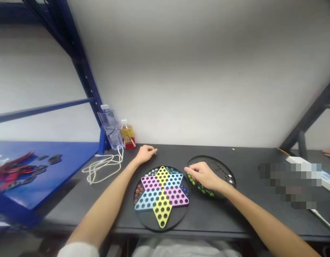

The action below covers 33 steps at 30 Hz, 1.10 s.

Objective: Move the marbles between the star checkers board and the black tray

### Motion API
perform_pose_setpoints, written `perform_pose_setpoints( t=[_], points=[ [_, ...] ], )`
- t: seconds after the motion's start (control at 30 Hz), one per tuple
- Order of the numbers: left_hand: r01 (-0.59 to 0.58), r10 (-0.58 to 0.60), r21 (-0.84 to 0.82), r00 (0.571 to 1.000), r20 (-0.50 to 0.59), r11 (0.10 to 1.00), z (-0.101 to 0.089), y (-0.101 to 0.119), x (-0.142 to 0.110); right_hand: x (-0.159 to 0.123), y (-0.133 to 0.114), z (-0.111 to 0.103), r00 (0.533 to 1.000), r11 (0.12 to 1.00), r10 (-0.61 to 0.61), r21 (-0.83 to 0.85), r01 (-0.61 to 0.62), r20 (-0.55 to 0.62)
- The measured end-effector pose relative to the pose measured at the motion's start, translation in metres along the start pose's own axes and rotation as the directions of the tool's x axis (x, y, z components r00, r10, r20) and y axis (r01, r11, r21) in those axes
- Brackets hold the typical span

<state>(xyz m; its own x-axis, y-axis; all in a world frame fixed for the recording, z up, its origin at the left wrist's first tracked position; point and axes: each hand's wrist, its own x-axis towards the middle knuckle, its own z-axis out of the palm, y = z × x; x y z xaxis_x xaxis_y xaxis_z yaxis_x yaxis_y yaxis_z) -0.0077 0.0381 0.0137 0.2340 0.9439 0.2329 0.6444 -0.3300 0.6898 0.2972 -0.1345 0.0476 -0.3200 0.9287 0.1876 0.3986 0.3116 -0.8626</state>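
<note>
A star-shaped Chinese checkers board (162, 216) in yellow, pink and blue lies on a round black base on the table. Coloured marbles (138, 191) sit in the base's side pockets, orange at left and blue at right. Beyond the board's upper left edge, my left hand (146, 153) rests near the tabletop with its fingers curled. My right hand (203, 174) is over the left part of a round black tray (221, 166), thumb and forefinger pinched toward the board. Green marbles (201, 189) lie in the tray below it. Whatever either hand holds is hidden.
A loose white cable (106, 164) lies to the left, near a clear plastic bottle (111, 128) and a yellow-red bottle (127, 135) by the wall. Red straps (19, 169) lie on the blue surface at far left. A white box (301, 162) is at right.
</note>
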Motion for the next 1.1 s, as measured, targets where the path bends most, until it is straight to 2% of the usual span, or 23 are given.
perform_pose_setpoints(
  t=[0.03, 0.1, 0.23, 0.43, 0.5, 0.57, 0.63, 0.7, 0.77, 0.8, 0.83, 0.87, 0.93, 1.0, 1.03, 1.1],
  points=[
    [-0.002, 0.002, 0.0, 1.0, -0.003, 1.0, 0.0, 0.0, 0.0, -0.004, -0.005, 0.0, 0.997, 0.986, -0.059, -0.154, 0.065, 0.043],
    [-0.013, 0.013, 0.003, 1.0, -0.004, 1.0, -0.001, 0.0, 0.0, -0.011, -0.016, 0.0, 0.984, 0.918, -0.101, -0.368, 0.149, 0.146],
    [-0.029, 0.029, 0.009, 1.0, 0.003, 1.0, -0.001, 0.0, -0.001, -0.021, -0.031, 0.004, 0.964, 0.785, -0.038, -0.589, 0.192, 0.264],
    [-0.038, 0.038, 0.018, 0.999, -0.017, 0.999, -0.001, 0.0, -0.002, -0.027, -0.04, 0.023, 0.958, 0.65, 0.078, -0.743, 0.161, 0.276],
    [-0.034, 0.034, 0.018, 0.999, -0.021, 0.999, -0.001, -0.001, -0.002, -0.027, -0.04, 0.027, 0.963, 0.648, 0.088, -0.749, 0.139, 0.255],
    [-0.025, 0.025, 0.018, 1.0, -0.012, 1.0, -0.001, -0.001, -0.001, -0.026, -0.039, 0.026, 0.969, 0.683, 0.092, -0.722, 0.107, 0.231],
    [-0.016, 0.017, 0.015, 1.0, -0.008, 1.0, -0.001, -0.001, -0.001, -0.023, -0.034, 0.022, 0.977, 0.761, 0.084, -0.645, 0.063, 0.195],
    [-0.009, 0.01, 0.014, 1.0, -0.011, 1.0, -0.002, -0.001, -0.001, -0.017, -0.027, 0.013, 0.99, 0.875, 0.051, -0.484, 0.02, 0.133],
    [-0.004, 0.004, 0.019, 1.0, -0.009, 1.0, -0.002, 0.0, -0.001, -0.01, -0.017, 0.002, 0.997, 0.977, 0.036, -0.212, -0.022, 0.063],
    [-0.003, 0.003, 0.023, 1.0, -0.008, 1.0, -0.002, 0.0, 0.0, -0.007, -0.012, -0.003, 0.997, 0.998, 0.056, -0.032, -0.055, 0.053],
    [-0.006, 0.006, 0.029, 1.0, -0.005, 1.0, -0.002, 0.0, 0.0, -0.004, -0.007, -0.009, 0.994, 0.982, 0.089, 0.164, -0.097, 0.057],
    [-0.012, 0.012, 0.036, 1.0, -0.005, 0.999, -0.002, 0.0, 0.0, -0.001, -0.002, -0.014, 0.99, 0.924, 0.119, 0.357, -0.139, 0.077],
    [-0.029, 0.029, 0.049, 1.0, -0.008, 0.998, -0.002, 0.0, 0.001, 0.004, 0.004, -0.022, 0.982, 0.731, 0.151, 0.656, -0.187, 0.112],
    [-0.042, 0.043, 0.058, 0.999, -0.015, 0.997, -0.001, 0.001, 0.001, 0.007, 0.008, -0.028, 0.98, 0.559, 0.157, 0.807, -0.19, 0.123],
    [-0.042, 0.043, 0.06, 0.999, -0.015, 0.997, -0.001, 0.002, 0.0, 0.008, 0.009, -0.03, 0.979, 0.505, 0.158, 0.842, -0.189, 0.125],
    [-0.031, 0.032, 0.054, 0.999, -0.017, 0.998, -0.001, 0.003, 0.0, 0.009, 0.009, -0.03, 0.979, 0.464, 0.166, 0.866, -0.186, 0.121]
  ],
)
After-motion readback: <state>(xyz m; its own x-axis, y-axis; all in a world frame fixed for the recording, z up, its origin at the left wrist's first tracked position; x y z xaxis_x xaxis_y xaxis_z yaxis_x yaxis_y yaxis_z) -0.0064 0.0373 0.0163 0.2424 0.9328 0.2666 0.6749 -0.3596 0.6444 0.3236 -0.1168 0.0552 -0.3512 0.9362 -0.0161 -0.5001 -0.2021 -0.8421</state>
